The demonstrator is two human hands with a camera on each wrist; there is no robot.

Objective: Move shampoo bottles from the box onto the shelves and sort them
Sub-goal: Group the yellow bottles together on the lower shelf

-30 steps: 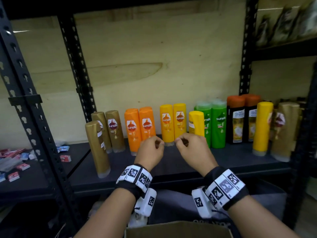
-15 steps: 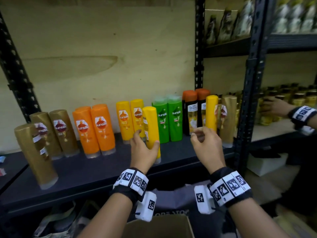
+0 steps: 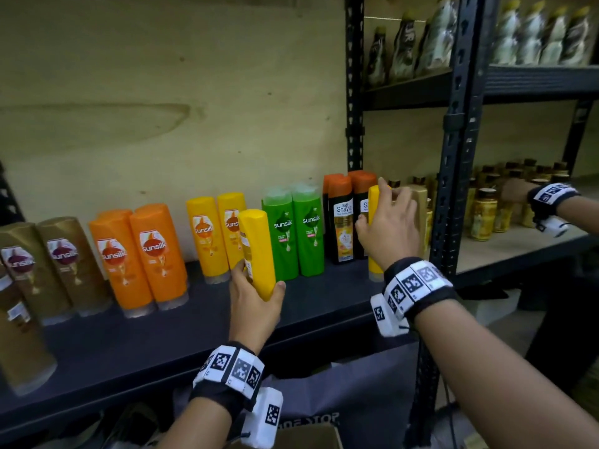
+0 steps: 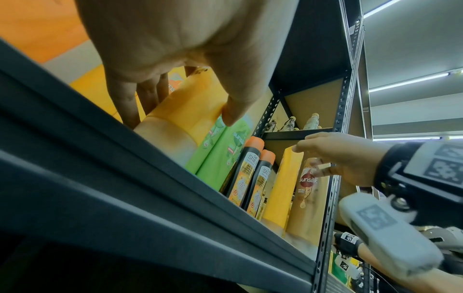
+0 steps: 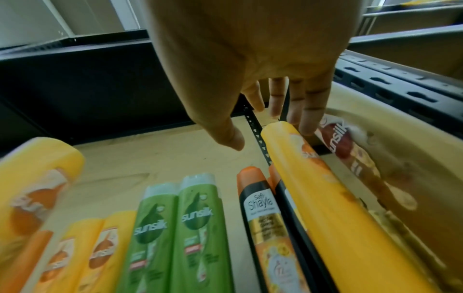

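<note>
Yellow bottle (image 3: 257, 251) is now gripped by left hand (image 3: 256, 306), tilted at shelf (image 3: 181, 332) front edge before the yellow pair (image 3: 217, 234). Second yellow bottle (image 3: 374, 228), near the shelf's right end, has been reached by right hand (image 3: 389, 228), fingers spread, not yet clamped. Both hung empty a second ago; yellows are evidently being grouped.

Dim, yellowish light; ceiling strip lights (image 4: 411, 81) glare in the left wrist view; wide-angle edges bend; close hands blur.
</note>
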